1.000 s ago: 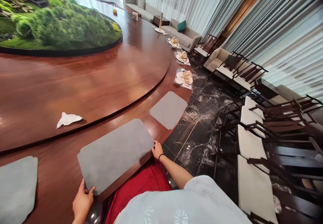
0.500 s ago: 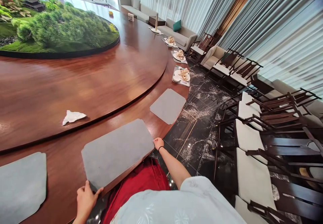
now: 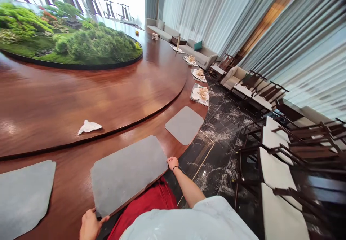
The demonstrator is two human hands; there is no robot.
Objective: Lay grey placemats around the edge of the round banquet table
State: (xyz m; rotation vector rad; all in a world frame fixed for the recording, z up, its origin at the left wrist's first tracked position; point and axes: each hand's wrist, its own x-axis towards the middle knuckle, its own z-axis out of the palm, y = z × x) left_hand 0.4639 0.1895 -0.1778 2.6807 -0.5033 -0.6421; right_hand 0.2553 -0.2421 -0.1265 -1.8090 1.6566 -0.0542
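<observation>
Your left hand [image 3: 91, 225] and right hand [image 3: 173, 162] are at the two near corners of the grey mat [image 3: 129, 173], which lies on the table rim [image 3: 69, 193] just beyond the line between them. Its long axis runs from left hand to right hand, with the near long edge close along the table's edge, so neither hand is nearer: each has its own corner. Your right fingers are curled in, pinching theirs; your left thumb and fingers spread around the other, though whether they grip it or only touch it, you can't tell from this angle. A second mat [image 3: 186, 125] lies beyond your right hand, a third mat [image 3: 25, 198] to the left of your left, both apart from yours.
</observation>
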